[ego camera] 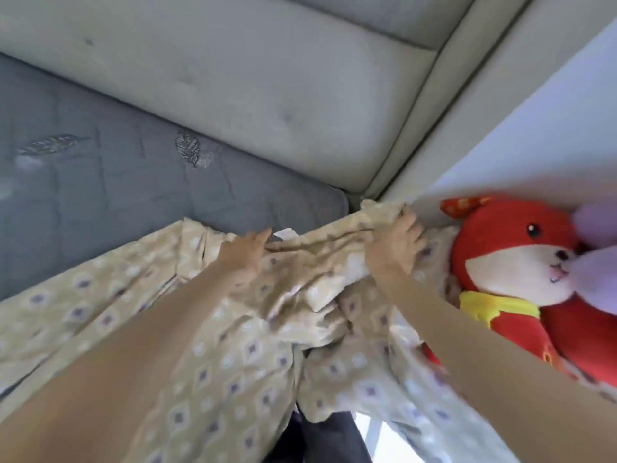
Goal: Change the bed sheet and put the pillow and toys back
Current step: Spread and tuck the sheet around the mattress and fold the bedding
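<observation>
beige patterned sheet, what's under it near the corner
The grey quilted mattress runs under the beige patterned sheet, bare beyond its edge. Where the sheet bunches by the red plush toy, whatever lies beneath is covered.

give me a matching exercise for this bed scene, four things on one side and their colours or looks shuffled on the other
Things
1. mattress
2. sheet
3. plush toy
4. headboard

Looks
A. red with a yellow scarf
B. beige with small diamond shapes
C. pale grey, padded
D. blue-grey, quilted, with stitched leaves

Pairs: 1-D, 2-B, 3-A, 4-C
</observation>
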The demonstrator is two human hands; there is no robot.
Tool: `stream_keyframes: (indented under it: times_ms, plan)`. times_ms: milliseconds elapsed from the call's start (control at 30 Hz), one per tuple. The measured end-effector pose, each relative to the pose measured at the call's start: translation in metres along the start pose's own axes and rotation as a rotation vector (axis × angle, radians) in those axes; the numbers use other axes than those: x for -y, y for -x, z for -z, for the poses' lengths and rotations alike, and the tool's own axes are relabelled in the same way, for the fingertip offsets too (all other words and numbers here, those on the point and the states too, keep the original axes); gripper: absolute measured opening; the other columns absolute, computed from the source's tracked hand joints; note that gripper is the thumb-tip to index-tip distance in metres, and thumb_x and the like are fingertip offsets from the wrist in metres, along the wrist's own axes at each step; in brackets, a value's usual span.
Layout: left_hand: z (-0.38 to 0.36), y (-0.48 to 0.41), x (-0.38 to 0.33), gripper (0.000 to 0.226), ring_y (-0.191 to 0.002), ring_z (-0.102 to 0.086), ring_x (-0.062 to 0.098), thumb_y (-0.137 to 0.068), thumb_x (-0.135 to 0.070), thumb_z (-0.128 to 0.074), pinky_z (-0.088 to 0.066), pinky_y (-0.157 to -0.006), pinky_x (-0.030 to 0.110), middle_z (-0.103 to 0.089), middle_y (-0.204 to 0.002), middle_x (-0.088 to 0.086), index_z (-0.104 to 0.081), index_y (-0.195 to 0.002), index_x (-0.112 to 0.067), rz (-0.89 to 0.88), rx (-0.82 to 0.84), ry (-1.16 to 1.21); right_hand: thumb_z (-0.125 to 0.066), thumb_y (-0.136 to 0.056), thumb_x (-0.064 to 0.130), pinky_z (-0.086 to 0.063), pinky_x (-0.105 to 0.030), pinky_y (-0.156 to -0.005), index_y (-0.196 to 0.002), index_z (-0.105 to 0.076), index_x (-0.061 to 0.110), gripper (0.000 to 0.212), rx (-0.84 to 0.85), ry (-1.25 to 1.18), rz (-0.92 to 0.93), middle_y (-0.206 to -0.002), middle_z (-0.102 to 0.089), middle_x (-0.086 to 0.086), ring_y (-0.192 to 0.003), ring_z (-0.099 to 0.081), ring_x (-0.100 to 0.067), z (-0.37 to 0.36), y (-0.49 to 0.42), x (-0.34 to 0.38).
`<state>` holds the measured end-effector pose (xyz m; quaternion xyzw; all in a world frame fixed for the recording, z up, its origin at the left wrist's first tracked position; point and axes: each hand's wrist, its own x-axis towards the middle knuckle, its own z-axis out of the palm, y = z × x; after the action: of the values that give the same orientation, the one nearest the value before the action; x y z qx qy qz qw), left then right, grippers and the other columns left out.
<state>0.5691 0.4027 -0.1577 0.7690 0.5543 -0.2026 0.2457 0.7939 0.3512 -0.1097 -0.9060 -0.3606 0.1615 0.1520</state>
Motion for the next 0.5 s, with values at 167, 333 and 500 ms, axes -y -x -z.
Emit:
stream_keyframes:
  times_ms: [167, 333, 500]
  plan:
    - [0.003, -0.008, -0.003, 0.085, -0.139, -0.028, 0.025, -0.086, -0.004, -0.059, -0.034, -0.106, 0.039, -0.022, -0.154, 0.003, -0.008, -0.152, -0.023, 0.002, 0.019, -0.048, -0.048, -0.086, 0.010, -0.021, -0.039, -0.108, -0.135, -0.041, 0.018, 0.050, 0.075, 0.272, 0.499, -0.152, -0.022, -0.007, -0.134, -0.023, -0.031, -0.014, 0.013, -0.005]
    - [-0.014, -0.026, 0.019, 0.079, -0.145, -0.016, 0.020, -0.087, -0.002, -0.057, -0.025, -0.114, 0.042, -0.014, -0.158, 0.002, -0.013, -0.151, -0.016, 0.032, 0.107, -0.085, -0.037, -0.100, 0.022, -0.020, -0.032, -0.111, -0.131, -0.047, 0.014, 0.034, 0.357, 0.275, 0.800, -0.134, -0.051, -0.004, -0.134, -0.035, -0.021, -0.059, 0.011, 0.011]
    - [-0.031, -0.061, 0.033, 0.081, -0.146, -0.014, 0.018, -0.088, -0.013, -0.062, -0.014, -0.118, 0.040, -0.014, -0.158, 0.001, -0.011, -0.152, -0.016, 0.008, 0.142, -0.156, -0.048, -0.094, 0.017, -0.027, -0.035, -0.112, -0.136, -0.038, 0.011, 0.043, 0.533, 0.417, 0.816, -0.139, -0.044, -0.007, -0.132, -0.037, -0.024, -0.109, -0.007, 0.035]
